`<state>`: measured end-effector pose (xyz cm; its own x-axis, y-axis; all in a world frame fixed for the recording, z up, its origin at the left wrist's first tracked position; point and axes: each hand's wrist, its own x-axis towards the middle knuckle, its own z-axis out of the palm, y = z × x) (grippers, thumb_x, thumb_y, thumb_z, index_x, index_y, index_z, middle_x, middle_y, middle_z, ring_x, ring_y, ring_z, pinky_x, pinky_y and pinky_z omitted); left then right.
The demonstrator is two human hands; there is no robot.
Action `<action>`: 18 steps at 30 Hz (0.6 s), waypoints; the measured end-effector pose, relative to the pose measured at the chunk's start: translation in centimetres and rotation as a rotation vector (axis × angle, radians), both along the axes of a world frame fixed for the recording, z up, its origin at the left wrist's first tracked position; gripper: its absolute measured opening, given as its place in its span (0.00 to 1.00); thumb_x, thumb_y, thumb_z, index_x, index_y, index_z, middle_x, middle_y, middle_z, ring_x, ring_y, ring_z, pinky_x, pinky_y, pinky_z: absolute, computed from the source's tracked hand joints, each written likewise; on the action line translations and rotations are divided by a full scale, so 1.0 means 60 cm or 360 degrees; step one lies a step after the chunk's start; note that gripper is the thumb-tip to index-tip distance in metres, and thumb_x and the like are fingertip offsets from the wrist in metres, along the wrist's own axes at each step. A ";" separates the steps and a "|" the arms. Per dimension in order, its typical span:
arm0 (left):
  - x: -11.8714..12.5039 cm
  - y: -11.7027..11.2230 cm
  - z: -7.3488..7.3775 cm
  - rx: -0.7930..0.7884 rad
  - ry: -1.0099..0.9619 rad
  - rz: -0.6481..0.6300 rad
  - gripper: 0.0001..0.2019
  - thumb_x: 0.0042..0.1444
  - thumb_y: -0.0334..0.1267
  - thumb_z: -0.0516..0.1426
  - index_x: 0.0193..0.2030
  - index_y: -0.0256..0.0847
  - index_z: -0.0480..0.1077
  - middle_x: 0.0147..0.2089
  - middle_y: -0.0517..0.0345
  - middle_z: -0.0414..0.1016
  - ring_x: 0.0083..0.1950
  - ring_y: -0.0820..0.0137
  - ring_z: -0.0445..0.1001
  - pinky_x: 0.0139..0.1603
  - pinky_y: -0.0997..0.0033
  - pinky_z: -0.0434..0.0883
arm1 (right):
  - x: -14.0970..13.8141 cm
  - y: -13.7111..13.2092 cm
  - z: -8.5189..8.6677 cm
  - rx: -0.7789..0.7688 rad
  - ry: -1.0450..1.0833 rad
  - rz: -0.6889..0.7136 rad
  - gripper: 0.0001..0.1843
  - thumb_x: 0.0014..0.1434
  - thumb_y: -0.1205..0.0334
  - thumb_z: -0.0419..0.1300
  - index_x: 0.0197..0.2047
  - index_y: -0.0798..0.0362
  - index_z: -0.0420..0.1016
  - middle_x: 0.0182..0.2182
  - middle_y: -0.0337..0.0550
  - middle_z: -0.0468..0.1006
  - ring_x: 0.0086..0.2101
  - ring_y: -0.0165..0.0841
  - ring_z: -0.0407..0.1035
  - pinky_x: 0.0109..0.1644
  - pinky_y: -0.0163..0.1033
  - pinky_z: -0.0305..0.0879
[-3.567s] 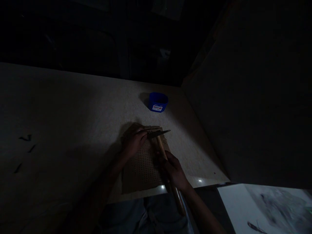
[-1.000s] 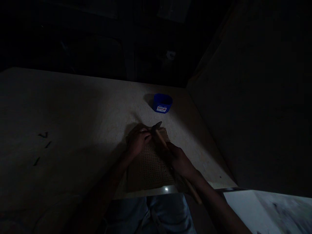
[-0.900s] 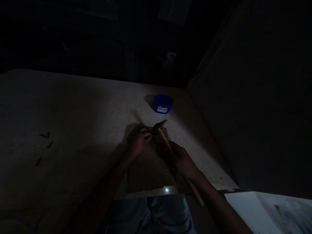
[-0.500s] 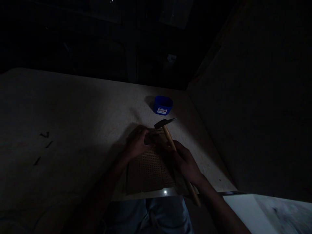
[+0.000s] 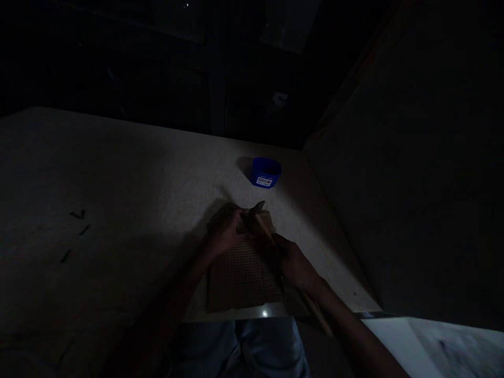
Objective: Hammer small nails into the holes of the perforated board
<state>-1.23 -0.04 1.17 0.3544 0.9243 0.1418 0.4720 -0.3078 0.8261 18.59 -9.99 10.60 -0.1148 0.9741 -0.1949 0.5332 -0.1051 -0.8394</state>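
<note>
Right hand (image 5: 296,263): closed around the handle of one hammer (image 5: 266,231), its head at the far edge of one dot-patterned cardboard pad (image 5: 244,278) on the bench (image 5: 157,178). Left hand (image 5: 225,235): at the pad; grip indeterminable. Beyond: one blue container (image 5: 264,174). Far left: three dark pieces (image 5: 84,229).

Blue trousers (image 5: 275,341), seemingly denim.

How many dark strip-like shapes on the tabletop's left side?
3: a V-shaped one, a short strip below it in the image, and another strip lower left. More may be hidden in the dark.
</note>
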 end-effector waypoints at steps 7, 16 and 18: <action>-0.001 0.002 -0.007 0.0053 0.0025 -0.0031 0.29 0.49 0.38 0.68 0.57 0.44 0.67 0.49 0.53 0.76 0.48 0.62 0.77 0.48 0.62 0.75 | -0.002 -0.004 -0.011 0.0181 0.0056 -0.0027 0.20 0.67 0.54 0.51 0.52 0.55 0.76 0.38 0.46 0.83 0.35 0.39 0.76 0.37 0.38 0.67; -0.002 0.000 -0.003 0.0049 0.0014 -0.0040 0.28 0.50 0.36 0.67 0.58 0.45 0.67 0.48 0.54 0.78 0.47 0.63 0.78 0.46 0.63 0.76 | -0.007 -0.016 -0.020 0.0162 0.0089 -0.0030 0.22 0.69 0.50 0.50 0.53 0.55 0.76 0.41 0.47 0.84 0.37 0.40 0.76 0.39 0.39 0.68; -0.003 0.002 -0.009 0.0096 0.0026 -0.0031 0.28 0.50 0.36 0.67 0.58 0.45 0.68 0.49 0.53 0.78 0.47 0.62 0.78 0.47 0.62 0.75 | -0.008 -0.015 -0.020 0.0144 0.0054 -0.0005 0.21 0.69 0.51 0.50 0.53 0.55 0.76 0.40 0.47 0.84 0.36 0.40 0.76 0.38 0.39 0.68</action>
<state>-1.39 0.05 0.62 0.3749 0.9072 0.1911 0.4786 -0.3659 0.7981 18.11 -10.91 9.40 -0.1171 0.9879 -0.1022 0.5043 -0.0295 -0.8630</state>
